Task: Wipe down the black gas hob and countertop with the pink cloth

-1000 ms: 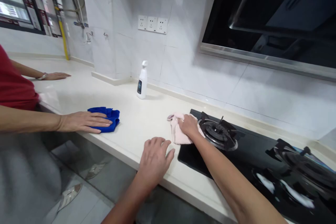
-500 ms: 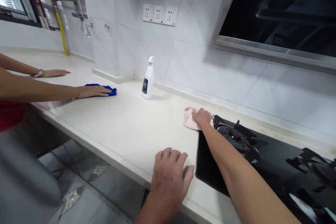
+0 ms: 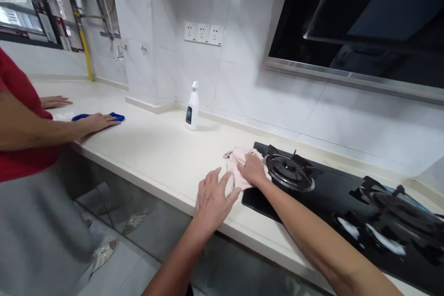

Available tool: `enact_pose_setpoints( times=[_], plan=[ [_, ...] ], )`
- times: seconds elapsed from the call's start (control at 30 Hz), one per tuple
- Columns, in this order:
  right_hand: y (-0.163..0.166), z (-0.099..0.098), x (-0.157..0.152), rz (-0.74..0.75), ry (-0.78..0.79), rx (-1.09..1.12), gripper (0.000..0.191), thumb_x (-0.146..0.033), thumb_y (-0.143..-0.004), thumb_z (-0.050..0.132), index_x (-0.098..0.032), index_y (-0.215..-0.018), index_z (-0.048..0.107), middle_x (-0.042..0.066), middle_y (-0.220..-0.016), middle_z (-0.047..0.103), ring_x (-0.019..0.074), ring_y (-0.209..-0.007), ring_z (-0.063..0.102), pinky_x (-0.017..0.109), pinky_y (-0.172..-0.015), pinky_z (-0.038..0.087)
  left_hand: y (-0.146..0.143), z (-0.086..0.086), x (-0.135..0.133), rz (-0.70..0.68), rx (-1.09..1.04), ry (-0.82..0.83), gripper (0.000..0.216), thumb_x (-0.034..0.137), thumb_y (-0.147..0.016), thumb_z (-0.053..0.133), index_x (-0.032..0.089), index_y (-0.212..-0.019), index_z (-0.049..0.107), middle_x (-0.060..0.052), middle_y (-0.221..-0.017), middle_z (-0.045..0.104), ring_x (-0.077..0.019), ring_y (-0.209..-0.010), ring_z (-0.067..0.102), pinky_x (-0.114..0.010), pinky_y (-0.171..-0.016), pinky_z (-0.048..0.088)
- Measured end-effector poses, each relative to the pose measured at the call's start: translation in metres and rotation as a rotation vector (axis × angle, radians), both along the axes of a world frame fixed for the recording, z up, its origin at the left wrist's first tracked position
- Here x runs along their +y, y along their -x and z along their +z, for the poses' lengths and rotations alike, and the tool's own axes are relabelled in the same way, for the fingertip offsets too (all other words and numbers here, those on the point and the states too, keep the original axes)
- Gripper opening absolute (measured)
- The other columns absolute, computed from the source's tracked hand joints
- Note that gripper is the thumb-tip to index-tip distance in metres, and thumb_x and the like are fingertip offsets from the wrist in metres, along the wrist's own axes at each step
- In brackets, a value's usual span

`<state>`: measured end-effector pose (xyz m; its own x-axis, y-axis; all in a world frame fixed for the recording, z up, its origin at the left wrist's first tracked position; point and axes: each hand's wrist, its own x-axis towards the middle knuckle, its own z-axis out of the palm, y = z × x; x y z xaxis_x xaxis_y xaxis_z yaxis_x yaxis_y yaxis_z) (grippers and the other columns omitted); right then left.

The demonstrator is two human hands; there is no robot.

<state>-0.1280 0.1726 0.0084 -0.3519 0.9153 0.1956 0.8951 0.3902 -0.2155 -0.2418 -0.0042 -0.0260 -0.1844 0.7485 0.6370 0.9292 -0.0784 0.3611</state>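
Under my right hand (image 3: 252, 169) is a bunched pale pink cloth (image 3: 239, 176), pressed where the white countertop (image 3: 166, 162) meets the left edge of the black gas stove (image 3: 326, 208). My right fingers curl into the cloth. My left hand (image 3: 213, 196) has its fingers spread, just left of the cloth and over the counter's front part; nothing is in it. Whether its fingertips touch the counter I cannot tell. The nearest burner (image 3: 289, 171) lies just right of my right hand.
A white spray bottle (image 3: 192, 113) stands upright by the wall. On the left, a co-worker in a red top (image 3: 24, 115) rests a hand (image 3: 99, 122) on a blue cloth (image 3: 118, 116). A dark range hood (image 3: 347, 23) hangs above the stove. Wall sockets (image 3: 203, 33) sit behind.
My right hand has drawn the pink cloth slightly nearer along the stove's left edge. My left hand is now closer to the cloth. The co-worker's blue cloth has slid left.
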Motion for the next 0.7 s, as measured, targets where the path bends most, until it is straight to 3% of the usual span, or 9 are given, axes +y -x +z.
enact_pose_setpoints(
  times=[0.2, 0.3, 0.4, 0.47, 0.57, 0.7],
  plan=[
    [-0.023, -0.015, -0.074, 0.215, 0.053, 0.180, 0.063, -0.046, -0.106, 0.040, -0.013, -0.160, 0.044, 0.017, -0.171, 0.036, 0.0336, -0.162, 0.023, 0.053, -0.131, 0.016, 0.011, 0.000, 0.002, -0.061, 0.034, -0.032, 0.054, 0.049, -0.101, 0.058, 0.027, -0.151, 0.056, -0.014, -0.163, 0.050, -0.0336, -0.153, 0.044, -0.057, -0.118, 0.043],
    [-0.045, -0.015, -0.092, 0.374, 0.127, 0.443, 0.061, -0.041, -0.104, 0.040, -0.015, -0.159, 0.044, 0.016, -0.165, 0.046, 0.0280, -0.155, 0.040, 0.048, -0.128, 0.030, 0.009, 0.009, -0.004, -0.092, 0.045, -0.078, 0.049, 0.045, -0.101, 0.058, 0.026, -0.146, 0.061, -0.014, -0.164, 0.050, -0.0344, -0.156, 0.040, -0.057, -0.121, 0.040],
    [-0.084, -0.012, -0.103, 0.444, 0.094, 0.653, 0.048, -0.042, -0.104, 0.038, -0.020, -0.140, 0.062, 0.014, -0.152, 0.060, 0.0250, -0.139, 0.058, 0.044, -0.119, 0.044, -0.010, 0.022, -0.012, -0.154, 0.069, -0.078, 0.049, 0.043, -0.102, 0.055, 0.029, -0.149, 0.060, -0.012, -0.169, 0.043, -0.0331, -0.160, 0.032, -0.056, -0.125, 0.035],
    [-0.118, -0.015, -0.109, 0.436, -0.081, 0.634, 0.041, -0.045, -0.104, 0.042, -0.024, -0.125, 0.070, 0.013, -0.148, 0.063, 0.0267, -0.139, 0.058, 0.048, -0.121, 0.042, -0.027, 0.028, -0.015, -0.196, 0.091, 0.037, 0.054, 0.047, -0.100, 0.058, 0.031, -0.151, 0.058, -0.010, -0.172, 0.038, -0.0351, -0.161, 0.028, -0.058, -0.126, 0.032],
    [-0.174, -0.035, -0.116, 0.323, -0.362, 0.443, 0.037, -0.044, -0.104, 0.046, -0.024, -0.121, 0.073, 0.013, -0.148, 0.063, 0.0307, -0.147, 0.050, 0.059, -0.127, 0.031, -0.049, 0.029, -0.009, -0.178, 0.109, 0.344, 0.065, 0.060, -0.094, 0.064, 0.035, -0.153, 0.058, -0.011, -0.173, 0.035, -0.0450, -0.161, 0.024, -0.069, -0.124, 0.028],
    [-0.226, -0.073, -0.120, 0.115, -0.399, 0.235, 0.049, -0.044, -0.105, 0.038, -0.018, -0.127, 0.073, 0.018, -0.146, 0.064, 0.0341, -0.145, 0.052, 0.063, -0.123, 0.035, -0.055, 0.028, 0.008, -0.094, 0.084, 0.530, 0.071, 0.071, -0.095, 0.055, 0.040, -0.159, 0.049, -0.008, -0.176, 0.030, -0.0455, -0.162, 0.019, -0.075, -0.124, 0.021]
  ],
)
